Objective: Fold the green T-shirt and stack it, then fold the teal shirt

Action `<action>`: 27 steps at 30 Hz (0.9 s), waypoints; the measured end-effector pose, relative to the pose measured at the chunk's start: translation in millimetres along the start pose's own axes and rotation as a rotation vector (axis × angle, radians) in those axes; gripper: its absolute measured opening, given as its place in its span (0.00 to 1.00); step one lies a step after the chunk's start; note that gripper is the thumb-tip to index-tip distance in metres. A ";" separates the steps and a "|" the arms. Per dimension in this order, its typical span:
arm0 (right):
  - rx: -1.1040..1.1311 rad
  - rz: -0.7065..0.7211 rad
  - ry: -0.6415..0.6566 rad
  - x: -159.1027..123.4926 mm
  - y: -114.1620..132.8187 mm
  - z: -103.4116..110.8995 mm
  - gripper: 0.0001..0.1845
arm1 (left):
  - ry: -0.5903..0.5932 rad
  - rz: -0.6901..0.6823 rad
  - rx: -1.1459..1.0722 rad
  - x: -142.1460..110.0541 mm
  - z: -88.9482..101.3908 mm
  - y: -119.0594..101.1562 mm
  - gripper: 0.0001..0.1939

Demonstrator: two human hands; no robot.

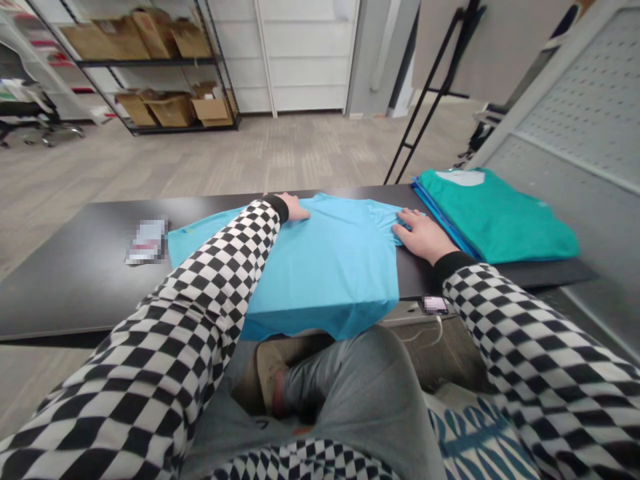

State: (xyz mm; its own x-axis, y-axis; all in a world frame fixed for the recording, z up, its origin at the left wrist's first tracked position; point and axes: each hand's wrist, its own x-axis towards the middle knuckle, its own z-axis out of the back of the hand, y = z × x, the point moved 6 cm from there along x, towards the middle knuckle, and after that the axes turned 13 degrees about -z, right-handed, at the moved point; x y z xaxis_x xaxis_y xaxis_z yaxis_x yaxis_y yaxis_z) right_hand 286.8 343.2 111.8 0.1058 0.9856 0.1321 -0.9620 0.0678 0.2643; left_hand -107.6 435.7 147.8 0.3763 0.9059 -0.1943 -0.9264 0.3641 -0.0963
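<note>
Plainly, the light blue shirt point(335, 260) lies spread across the middle of the counter point(75, 267), its upper side along the far edge and its hem point(320, 323) drooping over the near edge. One sleeve points to the counter's left end, the other to its right. The cloth looks thin and smooth, so I judge it light, limp and a little slippery: not fragile, but quick to wrinkle or slide, more so with that overhang. The shoulders and the hem corners look the best places to take hold, pinched lightly and kept taut.

The left hand point(295, 208) rests on the shirt near the far edge; its fingertips are partly hidden, so I cannot tell whether that grip pinches any cloth. The right hand point(425, 239) lies palm down, fingers spread on the right-hand sleeve, its grip released.

Just beside the right hand, toward the counter's right end, sits a folded green garment point(505, 220) on top of blue ones point(443, 217). Left of the shirt lies a blurred whitish item point(147, 241). Below the near edge is a phone point(435, 306) with a white cable point(439, 328). Beyond the far edge, across the floor, a shelf point(145, 63) carries cardboard boxes point(173, 109).
</note>
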 end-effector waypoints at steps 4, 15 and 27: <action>0.010 0.006 -0.015 1.8 -3.2 -2.4 0.36 | -0.175 -0.338 0.013 7.5 -8.3 -63.4 0.38; 0.115 -0.105 -0.027 7.1 -12.6 0.4 0.33 | -0.076 -0.425 -0.037 8.3 -26.8 -79.1 0.54; 0.112 -0.095 -0.026 4.6 -9.2 1.3 0.34 | -0.171 -0.370 -0.041 28.3 -28.2 -97.9 0.48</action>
State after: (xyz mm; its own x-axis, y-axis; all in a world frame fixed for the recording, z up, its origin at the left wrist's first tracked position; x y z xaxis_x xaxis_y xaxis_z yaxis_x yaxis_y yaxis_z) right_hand 296.4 346.9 111.2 0.2028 0.9712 0.1254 -0.9135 0.1415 0.3814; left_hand -5.8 419.5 124.2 0.6726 0.7395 0.0257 -0.7262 0.6664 -0.1689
